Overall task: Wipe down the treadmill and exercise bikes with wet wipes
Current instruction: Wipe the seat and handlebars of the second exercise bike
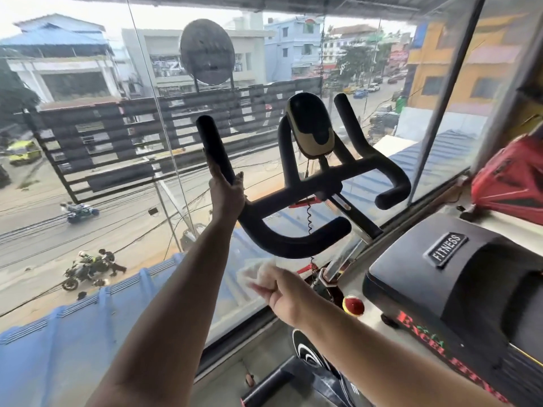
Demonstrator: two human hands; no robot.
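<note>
- The window glass [88,171] stands just beyond the handlebar, so the bike faces the street and the person has to reach forward toward the pane.
- A black hood [458,277] with a FITNESS badge sits to the right of the handlebar and lower. It is probably the treadmill, and no hand is on it.
- The exercise bike's handlebar [293,248] is the part being cleaned. Its 2 horns rise toward the glass and its 2 lower loops curl back toward the person.
- The console [311,127] is mounted above the handlebar's middle, between the horns.
- The left hand [226,195] is wrapped around the base of the handlebar's left horn, fingers curled behind the foam. This is likely to brace the bar against the rubbing.
- The right hand [282,295] hovers just below the handlebar's near left loop, fingers bunched around the wipe.
- The wet wipe [255,273] is crumpled in that hand's fingers, just under the loop. Whether it touches the foam cannot be told.
- A red knob [353,305] sits below the handlebar, on the frame.
</note>
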